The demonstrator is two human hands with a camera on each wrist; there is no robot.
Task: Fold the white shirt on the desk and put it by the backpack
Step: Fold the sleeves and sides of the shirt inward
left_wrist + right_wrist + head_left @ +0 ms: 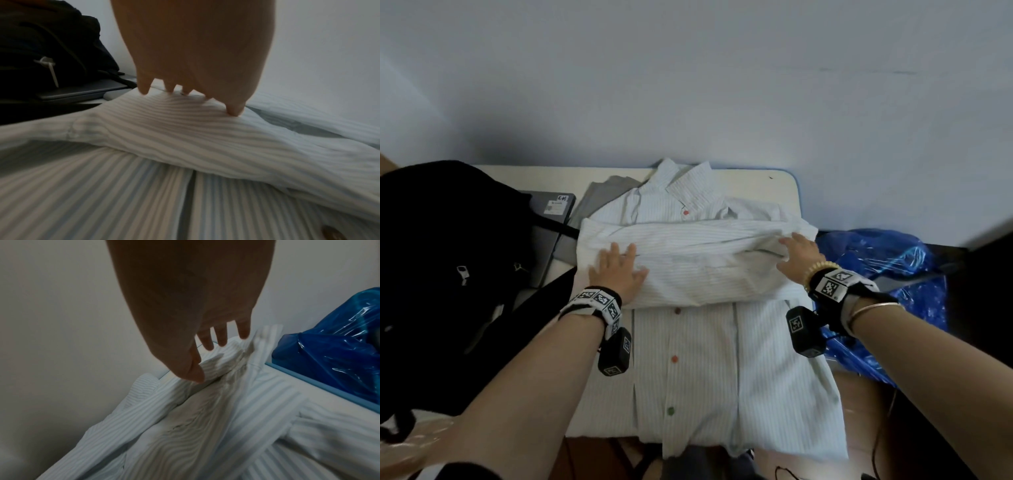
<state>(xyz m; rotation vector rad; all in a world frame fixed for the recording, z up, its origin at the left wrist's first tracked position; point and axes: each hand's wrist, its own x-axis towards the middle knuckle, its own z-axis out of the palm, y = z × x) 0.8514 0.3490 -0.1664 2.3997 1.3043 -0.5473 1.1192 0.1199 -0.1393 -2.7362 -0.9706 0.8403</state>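
Observation:
The white striped shirt (705,359) lies face up on the desk (787,185), collar at the far edge, hem hanging over the near edge. Its sleeves (705,267) are folded across the chest in a wide band. My left hand (616,270) lies flat on the left end of that band, fingers spread and straight (144,87). My right hand (798,253) rests flat on the band's right end, fingers straight over the cloth (222,339). The black backpack (448,267) stands at the desk's left side.
A closed grey laptop (554,219) lies between the backpack and the shirt, with a grey cloth (606,195) behind it. A blue plastic bag (887,274) sits off the desk's right edge. A plain wall rises right behind the desk.

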